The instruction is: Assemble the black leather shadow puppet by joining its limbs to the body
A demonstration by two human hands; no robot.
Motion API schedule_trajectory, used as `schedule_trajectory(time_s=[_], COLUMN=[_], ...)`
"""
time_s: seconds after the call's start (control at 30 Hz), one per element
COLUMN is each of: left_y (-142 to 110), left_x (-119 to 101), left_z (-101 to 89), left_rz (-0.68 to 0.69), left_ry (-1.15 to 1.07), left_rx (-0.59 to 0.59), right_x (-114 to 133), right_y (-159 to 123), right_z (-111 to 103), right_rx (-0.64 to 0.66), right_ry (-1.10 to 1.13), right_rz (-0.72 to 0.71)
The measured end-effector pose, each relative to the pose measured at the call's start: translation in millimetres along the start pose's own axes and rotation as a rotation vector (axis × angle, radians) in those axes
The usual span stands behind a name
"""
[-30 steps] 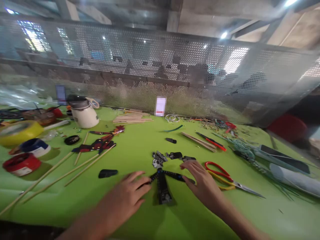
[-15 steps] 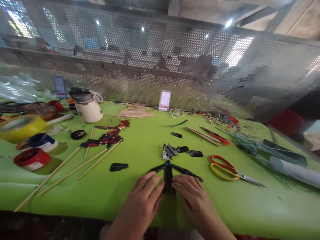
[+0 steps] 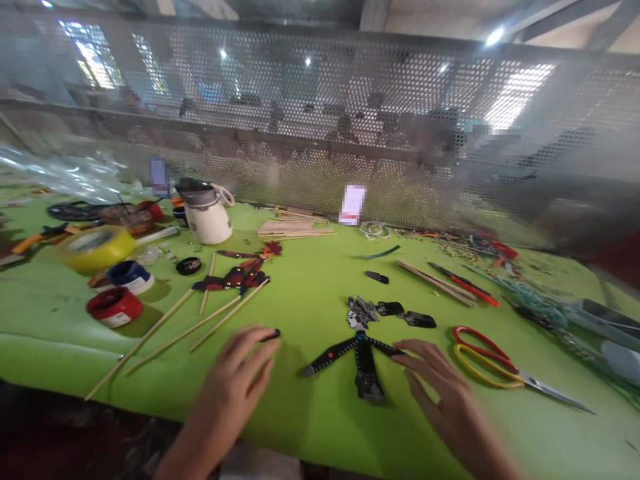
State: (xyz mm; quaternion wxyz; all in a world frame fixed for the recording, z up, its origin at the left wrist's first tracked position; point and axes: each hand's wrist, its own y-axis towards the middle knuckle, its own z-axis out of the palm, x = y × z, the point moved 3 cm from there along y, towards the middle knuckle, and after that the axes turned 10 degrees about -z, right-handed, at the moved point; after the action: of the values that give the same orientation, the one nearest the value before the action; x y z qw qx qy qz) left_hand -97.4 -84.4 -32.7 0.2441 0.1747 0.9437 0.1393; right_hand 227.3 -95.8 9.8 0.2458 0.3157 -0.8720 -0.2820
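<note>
A black flat puppet figure (image 3: pixel 363 357) with a pale head lies on the green table (image 3: pixel 310 300) in front of me. My right hand (image 3: pixel 440 393) is spread flat beside it, fingertips touching its right arm. My left hand (image 3: pixel 240 380) is open too, its fingers reaching a small black cut piece (image 3: pixel 273 333) to the puppet's left. Neither hand holds anything. Two more black pieces (image 3: pixel 407 313) lie just beyond the puppet's head.
Red-and-yellow scissors (image 3: pixel 500 367) lie right of my right hand. A dark red puppet on bamboo sticks (image 3: pixel 235 280) lies to the left. Tape rolls (image 3: pixel 97 250), a white mug (image 3: pixel 207 213), stick bundles (image 3: pixel 295 228) and a perforated metal screen (image 3: pixel 320 133) stand farther back.
Both hands left the puppet's body and moved apart: the left went out to the black piece on the left, the right to the puppet's right arm. The camera view shifted left.
</note>
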Motion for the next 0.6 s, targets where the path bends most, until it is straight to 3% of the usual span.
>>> schedule_trajectory(time_s=[0.1, 0.2, 0.3, 0.43, 0.6], left_y=[19.3, 38.5, 48.3, 47.0, 36.9], left_x=[39.6, 56.9, 66.7, 72.9, 65.2], left_z=[-16.5, -17.8, -12.3, -9.1, -13.8], left_rz=[-0.129, -0.181, -0.304, -0.426, -0.415], left_ry=[0.112, 0.056, -0.058, -0.153, -0.215], left_rx=[-0.018, 0.102, 0.246, 0.348, 0.263], right_x=[-55.9, -123.7, -162.3, -166.8, -150.9], right_y=[-1.4, -3.5, -0.1, 12.6, 33.1], right_z=[-21.1, -35.4, -30.4, -3.0, 17.6], right_rx=[0.103, 0.295, 0.403, 0.451, 0.520], right_ry=[-0.066, -0.138, -0.097, -0.073, 0.000], right_rz=[0.099, 0.312, 0.376, 0.342, 0.308])
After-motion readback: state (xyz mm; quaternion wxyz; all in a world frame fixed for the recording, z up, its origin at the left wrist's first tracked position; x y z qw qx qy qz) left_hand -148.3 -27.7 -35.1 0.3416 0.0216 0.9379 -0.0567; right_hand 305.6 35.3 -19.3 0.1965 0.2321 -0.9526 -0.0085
